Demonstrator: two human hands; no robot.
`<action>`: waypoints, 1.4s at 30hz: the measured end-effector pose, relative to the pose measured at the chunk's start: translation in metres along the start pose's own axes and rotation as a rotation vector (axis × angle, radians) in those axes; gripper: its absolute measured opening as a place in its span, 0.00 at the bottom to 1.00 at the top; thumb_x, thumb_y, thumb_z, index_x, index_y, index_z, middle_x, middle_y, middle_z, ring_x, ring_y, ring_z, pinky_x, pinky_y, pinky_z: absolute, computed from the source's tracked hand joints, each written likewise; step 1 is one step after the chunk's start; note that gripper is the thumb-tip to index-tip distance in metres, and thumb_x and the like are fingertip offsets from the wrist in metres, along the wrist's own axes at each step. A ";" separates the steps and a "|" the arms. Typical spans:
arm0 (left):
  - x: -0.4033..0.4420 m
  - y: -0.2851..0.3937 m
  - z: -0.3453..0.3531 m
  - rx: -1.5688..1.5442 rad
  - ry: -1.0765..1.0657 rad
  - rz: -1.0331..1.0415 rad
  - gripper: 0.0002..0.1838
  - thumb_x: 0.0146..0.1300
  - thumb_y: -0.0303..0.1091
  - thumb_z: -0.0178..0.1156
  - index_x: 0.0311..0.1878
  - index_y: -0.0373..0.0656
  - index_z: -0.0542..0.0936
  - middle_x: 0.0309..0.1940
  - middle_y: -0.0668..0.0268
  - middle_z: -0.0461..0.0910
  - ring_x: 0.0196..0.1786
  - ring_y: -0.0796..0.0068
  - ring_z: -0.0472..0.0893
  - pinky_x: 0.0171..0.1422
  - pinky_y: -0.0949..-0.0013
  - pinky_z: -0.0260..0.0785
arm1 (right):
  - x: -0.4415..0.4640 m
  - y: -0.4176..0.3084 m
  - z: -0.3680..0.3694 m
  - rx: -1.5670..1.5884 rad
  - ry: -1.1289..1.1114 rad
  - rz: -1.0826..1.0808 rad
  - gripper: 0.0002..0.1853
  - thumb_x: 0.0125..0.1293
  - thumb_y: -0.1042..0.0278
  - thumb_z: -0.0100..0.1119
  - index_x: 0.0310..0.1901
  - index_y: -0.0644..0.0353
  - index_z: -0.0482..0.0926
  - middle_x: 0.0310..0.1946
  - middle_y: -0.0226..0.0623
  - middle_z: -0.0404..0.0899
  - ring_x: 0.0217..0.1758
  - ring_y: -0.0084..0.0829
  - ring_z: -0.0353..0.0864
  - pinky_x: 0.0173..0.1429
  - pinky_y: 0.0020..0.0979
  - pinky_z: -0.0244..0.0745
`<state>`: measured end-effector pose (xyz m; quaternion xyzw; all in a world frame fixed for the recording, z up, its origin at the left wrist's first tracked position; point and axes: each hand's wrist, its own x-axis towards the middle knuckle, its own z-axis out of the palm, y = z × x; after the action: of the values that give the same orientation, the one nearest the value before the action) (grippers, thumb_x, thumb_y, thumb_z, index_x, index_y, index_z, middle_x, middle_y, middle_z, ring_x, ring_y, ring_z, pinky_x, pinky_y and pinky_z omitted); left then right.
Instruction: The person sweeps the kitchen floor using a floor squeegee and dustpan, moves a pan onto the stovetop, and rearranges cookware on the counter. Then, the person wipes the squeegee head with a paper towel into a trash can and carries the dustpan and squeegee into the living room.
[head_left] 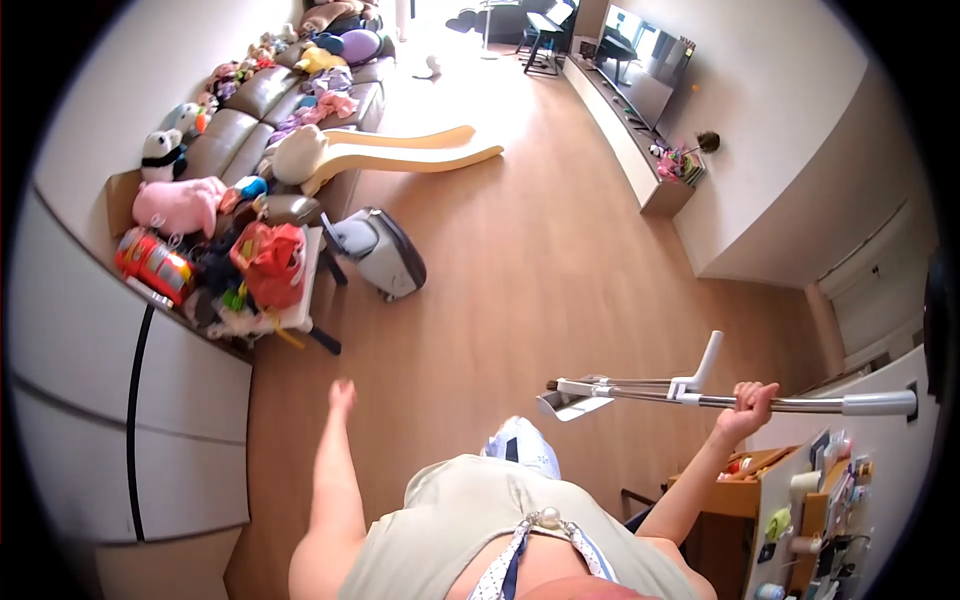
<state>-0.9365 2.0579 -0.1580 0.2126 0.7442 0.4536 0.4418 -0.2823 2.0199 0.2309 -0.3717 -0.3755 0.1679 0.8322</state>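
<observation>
My right hand (752, 402) is closed around the metal poles of a long-handled broom and dustpan set (655, 393), held sideways off the floor at my right. Its white dustpan head (578, 404) points left, in front of my body. A white grip (711, 352) sticks up from the middle of the set, and a thick white handle end (878, 403) reaches out to the right. My left hand (342, 393) is stretched forward over the floor, with nothing in it and its fingers loosely out. A patterned slipper or cloth-covered foot (522, 446) shows below my shirt.
Left ahead stand a grey suitcase (382, 252), a small table (308, 290) with a red bag (272, 262), and a sofa (225, 140) of plush toys. A cream slide (420, 152) juts into the room. A low TV cabinet (620, 130) and a cluttered shelf (800, 520) stand right.
</observation>
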 end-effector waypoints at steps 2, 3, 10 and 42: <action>0.117 0.098 0.077 0.086 -0.113 0.436 0.11 0.56 0.35 0.55 0.40 0.41 0.69 0.18 0.71 0.69 0.17 0.82 0.67 0.17 0.75 0.59 | 0.042 0.048 0.023 -0.040 0.041 -0.041 0.24 0.64 0.57 0.44 0.13 0.50 0.50 0.07 0.23 0.46 0.13 0.18 0.39 0.21 0.23 0.43; 0.126 0.169 0.119 0.162 -0.113 0.462 0.12 0.56 0.35 0.55 0.40 0.39 0.70 0.18 0.70 0.70 0.18 0.81 0.69 0.20 0.75 0.61 | 0.064 0.077 0.033 -0.019 0.012 -0.034 0.24 0.64 0.57 0.45 0.13 0.50 0.50 0.07 0.23 0.46 0.12 0.18 0.40 0.21 0.23 0.44; 0.210 0.253 0.350 -0.042 -0.258 0.394 0.18 0.55 0.34 0.55 0.48 0.37 0.69 0.29 0.67 0.74 0.26 0.78 0.72 0.32 0.74 0.67 | 0.272 0.276 0.159 -0.012 -0.149 0.074 0.25 0.63 0.55 0.47 0.12 0.50 0.51 0.07 0.23 0.47 0.12 0.17 0.41 0.21 0.23 0.43; 0.967 0.719 0.952 -0.023 -0.168 -0.022 0.14 0.58 0.35 0.54 0.45 0.39 0.69 0.30 0.67 0.73 0.27 0.80 0.72 0.25 0.80 0.64 | 1.064 1.102 0.823 0.393 -1.139 0.296 0.18 0.66 0.54 0.37 0.23 0.56 0.61 0.09 0.23 0.52 0.08 0.15 0.46 0.15 0.19 0.47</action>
<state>-0.6898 3.5733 -0.1749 0.2367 0.7015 0.4379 0.5100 -0.1960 3.7546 0.3057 -0.1114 -0.6673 0.5195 0.5220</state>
